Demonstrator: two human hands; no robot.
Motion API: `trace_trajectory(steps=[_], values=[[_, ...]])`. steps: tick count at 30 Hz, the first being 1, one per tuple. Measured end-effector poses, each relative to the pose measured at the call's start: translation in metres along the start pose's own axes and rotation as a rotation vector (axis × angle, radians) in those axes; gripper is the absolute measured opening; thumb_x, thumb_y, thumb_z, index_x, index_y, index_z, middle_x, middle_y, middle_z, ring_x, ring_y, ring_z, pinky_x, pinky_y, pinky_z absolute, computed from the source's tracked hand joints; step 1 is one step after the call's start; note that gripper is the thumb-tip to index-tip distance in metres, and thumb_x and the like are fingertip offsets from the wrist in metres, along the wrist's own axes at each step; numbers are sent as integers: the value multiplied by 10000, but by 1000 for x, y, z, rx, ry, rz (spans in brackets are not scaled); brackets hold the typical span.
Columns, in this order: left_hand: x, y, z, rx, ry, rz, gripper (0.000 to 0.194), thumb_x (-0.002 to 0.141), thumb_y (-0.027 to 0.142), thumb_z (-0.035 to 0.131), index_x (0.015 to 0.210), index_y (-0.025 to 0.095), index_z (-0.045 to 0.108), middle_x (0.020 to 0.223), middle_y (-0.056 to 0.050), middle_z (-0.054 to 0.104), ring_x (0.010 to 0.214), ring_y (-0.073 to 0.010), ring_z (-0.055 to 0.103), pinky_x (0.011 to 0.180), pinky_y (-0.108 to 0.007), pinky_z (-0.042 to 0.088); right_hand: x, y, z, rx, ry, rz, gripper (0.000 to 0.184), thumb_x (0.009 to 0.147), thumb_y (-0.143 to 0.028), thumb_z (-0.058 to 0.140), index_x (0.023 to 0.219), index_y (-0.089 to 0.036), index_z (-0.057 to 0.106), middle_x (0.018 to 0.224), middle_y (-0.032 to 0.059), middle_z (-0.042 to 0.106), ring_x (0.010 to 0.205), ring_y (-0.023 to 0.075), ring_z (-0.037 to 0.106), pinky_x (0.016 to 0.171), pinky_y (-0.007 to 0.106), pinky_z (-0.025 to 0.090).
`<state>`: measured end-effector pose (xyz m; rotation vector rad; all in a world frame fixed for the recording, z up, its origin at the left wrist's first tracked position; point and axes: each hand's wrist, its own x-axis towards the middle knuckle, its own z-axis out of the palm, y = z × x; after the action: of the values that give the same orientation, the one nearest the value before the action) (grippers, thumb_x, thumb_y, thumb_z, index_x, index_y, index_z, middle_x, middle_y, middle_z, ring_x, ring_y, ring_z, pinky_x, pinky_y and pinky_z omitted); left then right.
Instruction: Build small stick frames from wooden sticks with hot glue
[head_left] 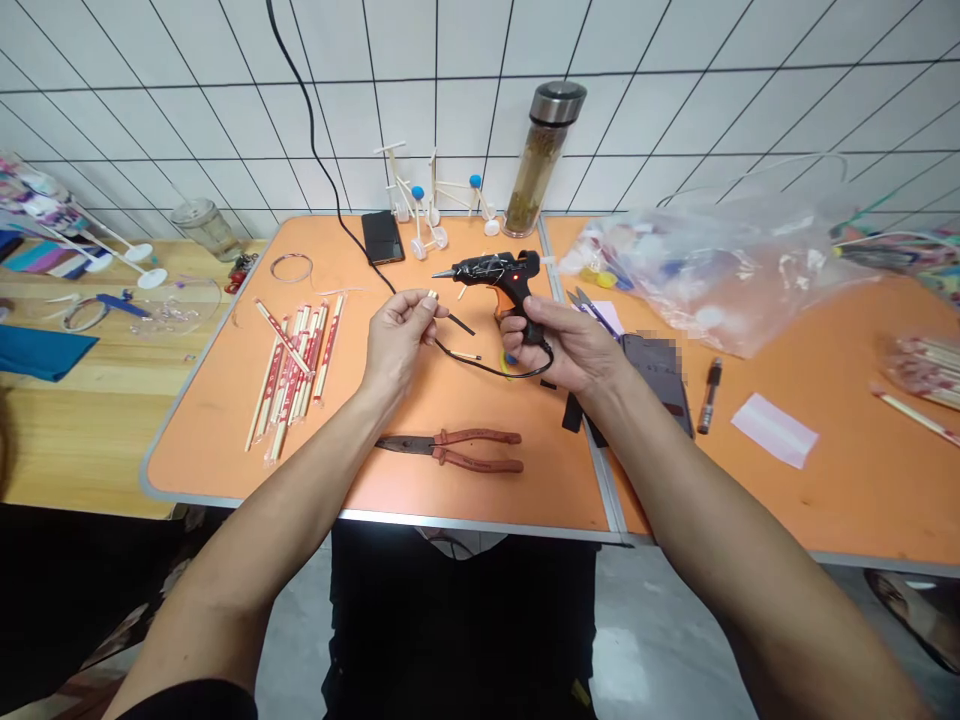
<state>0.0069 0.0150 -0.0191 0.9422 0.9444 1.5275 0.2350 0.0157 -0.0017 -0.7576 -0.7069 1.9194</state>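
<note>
My right hand [574, 340] is wrapped around the handle of a black hot glue gun [491, 270], with fingers near its orange trigger. A small red light glows on the gun's side, and its metal nozzle points left. Just left of and below the nozzle, my left hand [401, 335] pinches a small pale stick piece [433, 295] between thumb and fingers; most of it is hidden. Below both hands lie long-nose pliers [476, 435] with red handles. Wrapped chopsticks [289, 375] are heaped to the left of my left hand.
Stick-and-wheel models [427, 215] with blue balls stand by the wall, beside a tea bottle [536, 165]. A black cord [307, 100] crosses the table. Rightward lie a plastic bag [720, 260], scissors [592, 310], a phone [656, 380], a pen [709, 395] and paper [776, 430].
</note>
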Motion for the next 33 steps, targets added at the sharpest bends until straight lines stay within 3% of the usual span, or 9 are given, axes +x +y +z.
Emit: trace_trajectory(steps=[5, 8, 15, 21, 27, 33], values=[[1, 0, 0, 6, 19, -53, 110, 913, 245, 895, 918, 172, 812, 782, -13, 773, 568, -58, 550, 550, -185, 443, -2, 2, 3, -1, -44, -143, 399, 760, -229, 1023, 895, -216, 648, 797, -52, 585, 696, 71, 593, 655, 148, 623], [1, 0, 0, 20, 9, -49, 159, 898, 285, 922, 893, 175, 806, 778, -9, 766, 568, -55, 550, 555, -183, 452, 1, 2, 0, -36, -9, -167, 517, 697, -370, 1092, 901, -226, 639, 780, -63, 589, 660, 63, 556, 605, 145, 597], [-2, -1, -3, 90, -57, 20, 230, 893, 392, 919, 953, 198, 811, 810, -22, 799, 591, -81, 602, 562, -201, 485, -4, 3, 2, -449, 58, -299, 584, 793, -712, 963, 938, -252, 633, 712, -43, 592, 598, 110, 540, 461, 217, 460], [-4, 0, -5, 88, -89, 85, 288, 875, 445, 936, 968, 206, 803, 835, -24, 814, 618, -87, 634, 593, -207, 519, -11, 3, 9, -676, 25, -557, 532, 878, -731, 884, 1044, -267, 682, 929, 9, 762, 627, 119, 575, 559, 279, 495], [-4, 1, -5, 76, -107, 97, 261, 901, 426, 921, 983, 210, 799, 865, -32, 834, 630, -86, 640, 612, -208, 532, -20, 3, 13, -897, 55, -683, 500, 969, -733, 784, 1138, -274, 682, 953, 31, 806, 610, 149, 591, 562, 315, 488], [-3, -1, -5, 107, -97, 100, 242, 927, 425, 894, 996, 218, 791, 870, -31, 831, 638, -93, 646, 607, -214, 529, -24, 4, 13, -1021, 107, -745, 486, 1000, -730, 745, 1141, -268, 688, 968, 55, 809, 712, 198, 673, 580, 331, 502]])
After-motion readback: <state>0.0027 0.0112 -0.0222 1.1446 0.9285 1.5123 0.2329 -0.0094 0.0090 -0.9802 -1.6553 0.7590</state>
